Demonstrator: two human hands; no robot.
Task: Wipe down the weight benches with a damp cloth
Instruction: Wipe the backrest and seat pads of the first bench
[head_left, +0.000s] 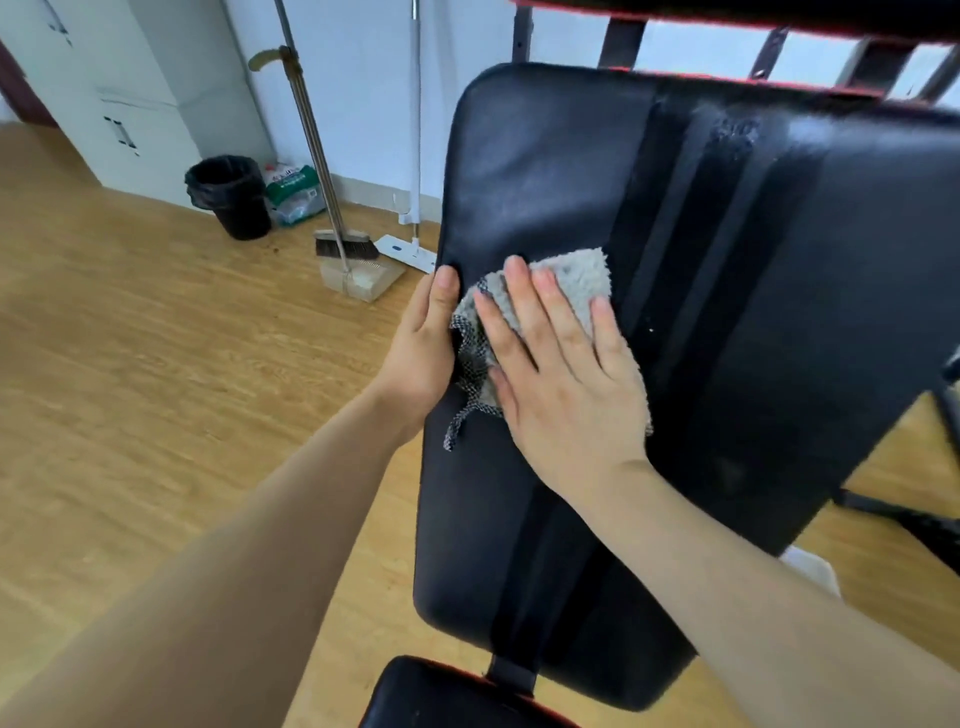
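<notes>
Head view: the grey cloth (576, 275) is pressed flat on the black bench pad (545, 171) by the right hand (561, 364). Its fingers are kept straight and a little spread, so nothing is grabbed; the cloth is only pushed down under the palm. A fluffy corner of the cloth is seen past the fingertips, and a checked edge is bunched up at the left side of that hand. The left edge of the pad is held by the left hand (423, 343), with the thumb laid on top, just beside the cloth, and the other fingers hidden under the pad. The cloth lies on the left half of the pad, close to that edge. A seat pad (441, 696) is seen at the bottom. On the wooden floor (156, 364), by the wall and well apart from the bench, a black bin (231, 195), a green and white bag (293, 195), a broom (345, 244) with a dustpan (363, 278) and a white mop (410, 249) are seen.
</notes>
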